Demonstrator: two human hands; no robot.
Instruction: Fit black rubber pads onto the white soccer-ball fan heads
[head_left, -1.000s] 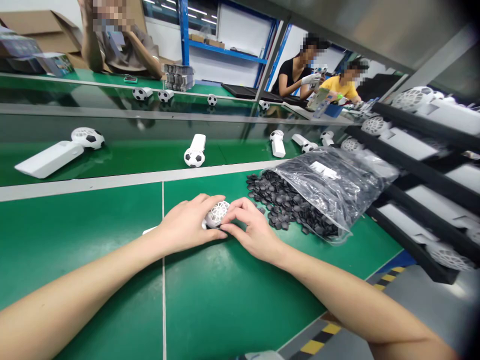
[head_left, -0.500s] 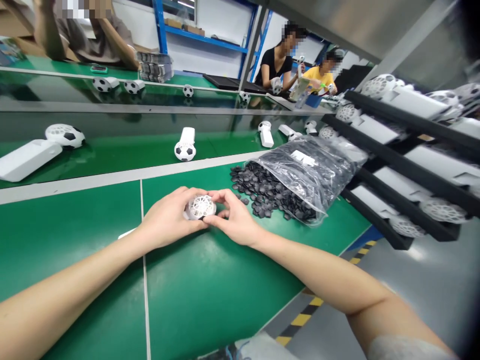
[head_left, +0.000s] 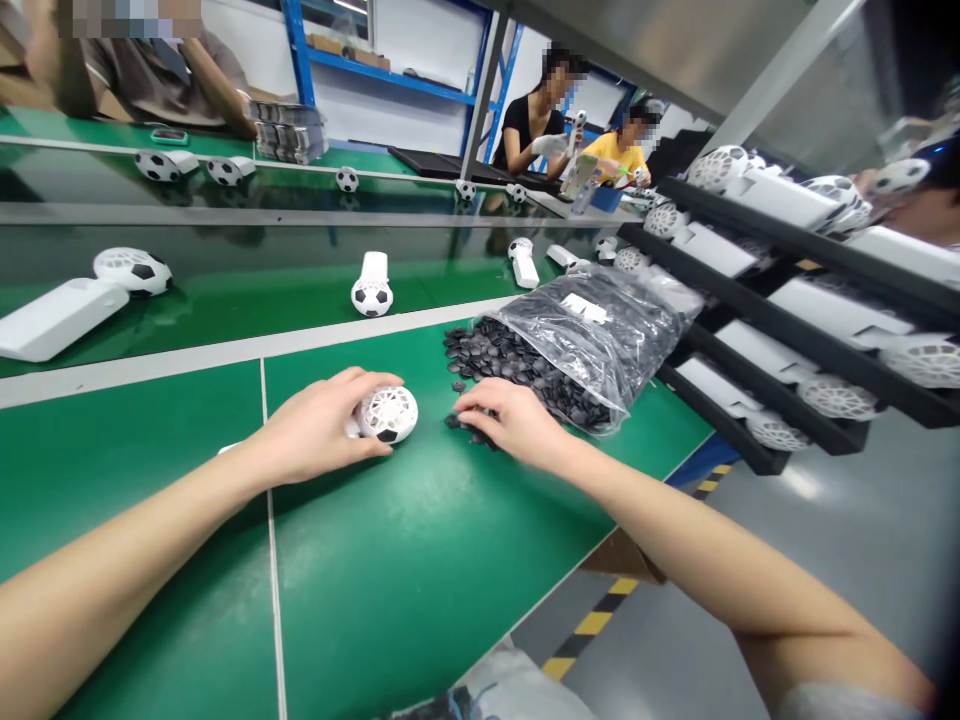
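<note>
My left hand [head_left: 319, 425] is wrapped around a white football-shaped fan head [head_left: 391, 412], with fingers above and thumb below. Its openwork grille faces up, and one black patch shows at its lower edge. Most of the handle is hidden behind my hand and wrist. To the right, my right hand [head_left: 506, 415] is at the near edge of a heap of small black pentagon pieces [head_left: 517, 360]. Its fingertips are pinched down on a black piece [head_left: 454, 421] at the table; the grip is partly hidden by the fingers.
The heap spills from a clear plastic bag [head_left: 622, 335]. Black racks [head_left: 757, 300] of white fans stand at the right. Beyond the table edge, a green conveyor [head_left: 285, 300] carries several football fans, including one fan [head_left: 373, 285] straight ahead. Co-workers [head_left: 536, 125] sit across the line.
My right hand has left the fan head and moved right to the black pieces. My left hand still holds the fan head, now with a black patch showing. The view has shifted slightly.
</note>
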